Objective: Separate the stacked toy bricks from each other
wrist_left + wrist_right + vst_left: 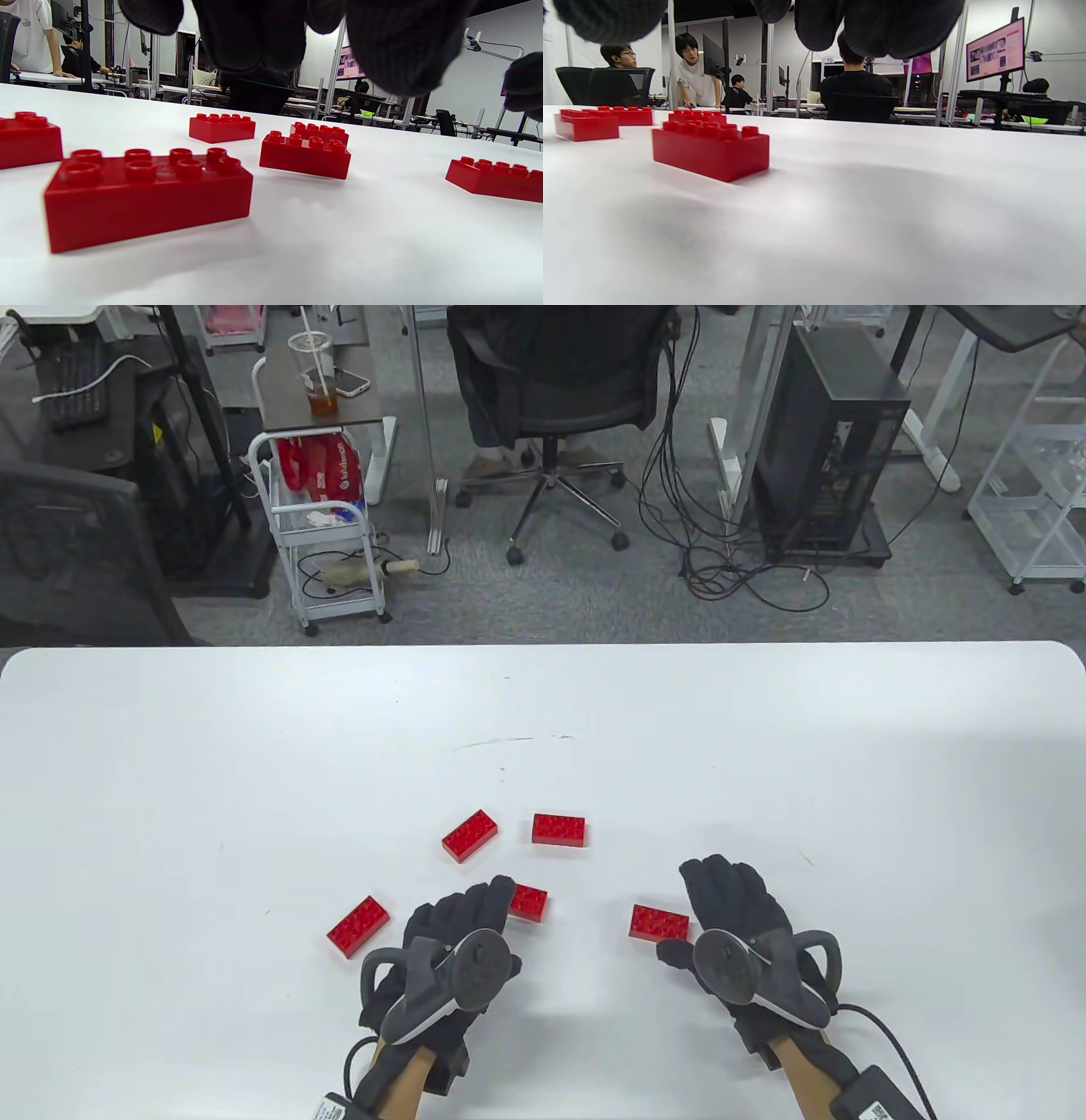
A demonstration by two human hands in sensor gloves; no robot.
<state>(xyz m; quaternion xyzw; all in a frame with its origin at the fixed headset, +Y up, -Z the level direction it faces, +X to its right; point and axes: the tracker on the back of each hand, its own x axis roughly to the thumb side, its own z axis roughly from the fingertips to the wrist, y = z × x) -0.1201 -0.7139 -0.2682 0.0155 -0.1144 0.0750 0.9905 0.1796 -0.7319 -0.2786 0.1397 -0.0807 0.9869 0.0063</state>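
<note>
Several red toy bricks lie singly, studs up and apart, on the white table [254, 746]. In the table view they are a far-left brick [359, 925], two back bricks [469, 836] [559, 830], a middle brick [530, 903] and a right brick [658, 923]. My left hand [462, 920] is palm down and holds nothing, its fingertips at the middle brick's left end. My right hand [730, 899] is palm down and holds nothing, just right of the right brick. The left wrist view shows a near brick [148, 195] and others behind [305, 154]. The right wrist view shows the right brick [710, 148].
Beyond the table's far edge stand an office chair [551, 390], a white cart [327, 534], a computer tower [827, 441] and floor cables. Glove cables trail from both wrists at the table's near edge.
</note>
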